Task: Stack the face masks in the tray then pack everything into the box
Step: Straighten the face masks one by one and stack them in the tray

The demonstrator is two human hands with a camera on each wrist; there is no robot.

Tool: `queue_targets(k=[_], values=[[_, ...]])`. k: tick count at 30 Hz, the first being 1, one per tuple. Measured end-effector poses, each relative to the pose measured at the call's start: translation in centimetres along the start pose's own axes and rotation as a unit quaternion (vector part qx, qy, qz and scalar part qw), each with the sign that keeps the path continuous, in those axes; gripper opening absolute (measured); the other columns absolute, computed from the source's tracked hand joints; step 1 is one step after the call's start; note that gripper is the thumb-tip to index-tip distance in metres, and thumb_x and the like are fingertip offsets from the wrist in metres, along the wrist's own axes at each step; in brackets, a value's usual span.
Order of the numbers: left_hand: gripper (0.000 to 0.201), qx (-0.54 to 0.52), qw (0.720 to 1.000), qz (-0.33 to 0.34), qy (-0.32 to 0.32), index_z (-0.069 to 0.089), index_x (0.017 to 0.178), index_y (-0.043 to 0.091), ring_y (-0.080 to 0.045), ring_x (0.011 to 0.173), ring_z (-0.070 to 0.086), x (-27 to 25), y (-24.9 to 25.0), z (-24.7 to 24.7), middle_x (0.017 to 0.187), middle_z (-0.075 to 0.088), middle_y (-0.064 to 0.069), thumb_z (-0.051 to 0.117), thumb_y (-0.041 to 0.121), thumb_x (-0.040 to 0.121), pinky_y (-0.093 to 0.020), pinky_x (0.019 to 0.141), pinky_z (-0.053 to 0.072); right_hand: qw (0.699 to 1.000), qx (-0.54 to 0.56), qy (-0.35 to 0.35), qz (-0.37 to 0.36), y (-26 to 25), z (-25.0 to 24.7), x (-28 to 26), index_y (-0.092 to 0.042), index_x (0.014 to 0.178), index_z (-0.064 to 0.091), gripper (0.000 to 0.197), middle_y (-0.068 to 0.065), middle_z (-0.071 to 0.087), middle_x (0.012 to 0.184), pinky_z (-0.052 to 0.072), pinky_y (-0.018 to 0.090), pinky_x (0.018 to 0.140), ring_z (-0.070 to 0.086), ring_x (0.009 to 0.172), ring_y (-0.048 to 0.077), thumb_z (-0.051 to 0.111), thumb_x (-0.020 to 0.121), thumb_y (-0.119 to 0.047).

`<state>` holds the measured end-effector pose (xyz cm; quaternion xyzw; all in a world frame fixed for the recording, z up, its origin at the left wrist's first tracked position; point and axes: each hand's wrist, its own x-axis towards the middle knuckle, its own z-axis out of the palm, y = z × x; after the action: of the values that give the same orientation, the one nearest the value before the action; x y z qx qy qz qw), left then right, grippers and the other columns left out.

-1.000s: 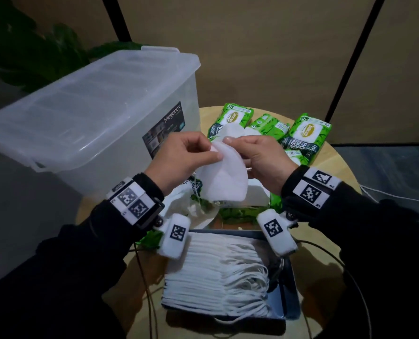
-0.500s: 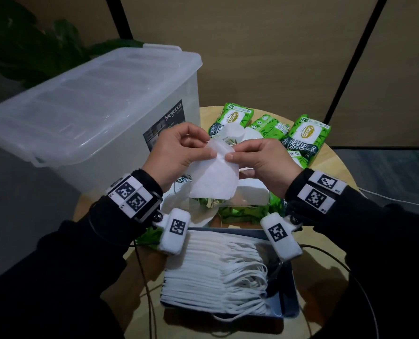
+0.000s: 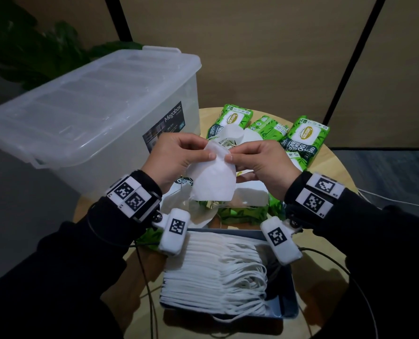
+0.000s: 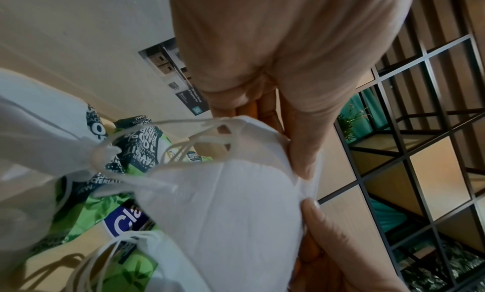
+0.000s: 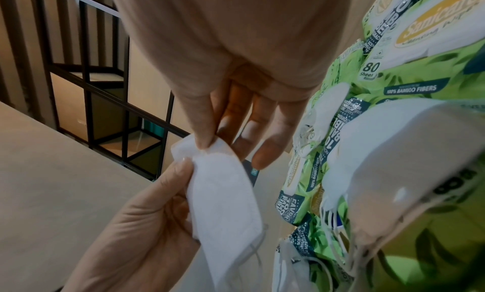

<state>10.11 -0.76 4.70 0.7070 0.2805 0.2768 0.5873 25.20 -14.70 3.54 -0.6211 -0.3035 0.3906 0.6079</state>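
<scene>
left hand (image 3: 176,160): thumb and fingers pinching top edge of white face mask (image 3: 213,182) | right hand (image 3: 260,165): pinching same edge beside it | mask: held in air above wipe packs (image 3: 304,138); behind tray (image 3: 290,294) of stacked masks (image 3: 213,275) | lidded box (image 3: 88,118): at left

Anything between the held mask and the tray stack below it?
Nothing visible. Both hands, left hand and right hand, pinch the top edge of the face mask in the air, above the wipe packs. The stack of masks in the tray lies nearer the person, its top uncovered.
</scene>
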Motion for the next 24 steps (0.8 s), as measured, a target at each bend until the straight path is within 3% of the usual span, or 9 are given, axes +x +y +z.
queue_targets(k=[3,5,8,12,15,17,19,21,24], values=[[0.018,0.002,1.000,-0.004,0.006,0.080,0.085,0.011,-0.016,0.076,0.070,0.2,-0.2,-0.1,0.082,0.078,-0.004,0.084,-0.003,0.074,-0.030,0.075,0.059,1.000,0.006,-0.001,0.008,-0.1,-0.2,-0.1,0.005,0.097,0.075,0.015,0.014,0.074,0.085,0.062,0.039,0.066,0.070,0.070,0.023,0.079,0.085,-0.004],[0.017,0.004,1.000,-0.010,0.008,0.080,0.089,0.007,-0.017,0.078,0.070,0.2,-0.4,0.0,0.085,0.078,-0.006,0.084,-0.003,0.076,-0.031,0.077,0.059,1.000,0.001,0.000,0.010,-0.1,-0.3,0.0,0.001,0.092,0.076,0.010,0.013,0.074,0.082,0.062,0.042,0.070,0.069,0.068,0.022,0.080,0.085,-0.006],[0.020,0.011,1.000,-0.017,0.009,0.080,0.096,0.002,-0.014,0.077,0.070,0.3,-0.5,0.1,0.087,0.078,-0.006,0.084,-0.001,0.077,-0.026,0.071,0.057,1.000,0.000,0.003,0.015,0.1,-0.4,0.1,-0.003,0.087,0.076,0.006,0.014,0.075,0.083,0.061,0.050,0.078,0.069,0.071,0.024,0.080,0.085,-0.007],[0.020,0.016,1.000,-0.022,0.004,0.079,0.098,0.000,-0.013,0.075,0.069,0.4,-0.7,0.1,0.085,0.077,-0.005,0.083,0.000,0.078,-0.021,0.067,0.054,1.000,-0.004,0.000,0.028,0.3,-0.5,0.0,-0.004,0.086,0.075,0.005,0.016,0.075,0.086,0.061,0.051,0.080,0.070,0.073,0.025,0.080,0.084,-0.006],[0.016,0.027,0.999,-0.030,-0.008,0.078,0.095,-0.001,-0.012,0.071,0.065,0.5,-0.8,0.2,0.083,0.074,-0.004,0.083,0.006,0.081,-0.020,0.063,0.051,0.999,0.009,0.001,0.038,0.0,-0.8,0.1,-0.005,0.086,0.074,0.008,0.013,0.075,0.085,0.062,0.042,0.072,0.070,0.070,0.023,0.080,0.083,-0.003],[0.014,0.053,0.995,-0.051,-0.063,0.077,0.097,0.001,-0.010,0.064,0.063,0.6,-0.8,0.0,0.077,0.073,-0.002,0.080,0.008,0.085,-0.021,0.058,0.048,0.998,0.037,0.036,0.042,-0.5,-1.7,0.6,-0.006,0.087,0.073,0.010,0.011,0.074,0.083,0.061,0.036,0.065,0.070,0.067,0.021,0.081,0.082,-0.003],[0.012,0.103,0.987,-0.052,-0.110,0.077,0.096,0.005,-0.011,0.063,0.065,0.7,-1.0,-0.4,0.076,0.075,-0.002,0.081,0.009,0.085,-0.024,0.062,0.052,0.995,0.049,0.067,0.051,-0.8,-3.2,1.2,-0.006,0.087,0.072,0.010,0.009,0.074,0.081,0.060,0.034,0.063,0.069,0.064,0.020,0.081,0.082,-0.002],[0.013,0.155,0.982,-0.038,-0.104,0.078,0.093,0.008,-0.013,0.068,0.066,1.1,-1.6,-0.6,0.078,0.076,-0.006,0.085,0.012,0.083,-0.030,0.069,0.053,0.994,0.026,0.077,0.068,-0.6,-4.6,1.6,-0.005,0.087,0.073,0.011,0.011,0.074,0.082,0.061,0.034,0.062,0.068,0.064,0.021,0.082,0.081,-0.002],[0.016,0.143,0.985,-0.070,-0.066,0.076,0.096,0.001,-0.011,0.059,0.064,1.6,-2.5,-0.4,0.072,0.070,-0.007,0.083,0.006,0.083,-0.026,0.059,0.053,0.990,-0.027,0.086,0.107,0.9,-5.5,2.0,0.000,0.088,0.073,0.013,0.016,0.071,0.080,0.062,0.034,0.058,0.064,0.060,0.022,0.083,0.080,-0.001]])
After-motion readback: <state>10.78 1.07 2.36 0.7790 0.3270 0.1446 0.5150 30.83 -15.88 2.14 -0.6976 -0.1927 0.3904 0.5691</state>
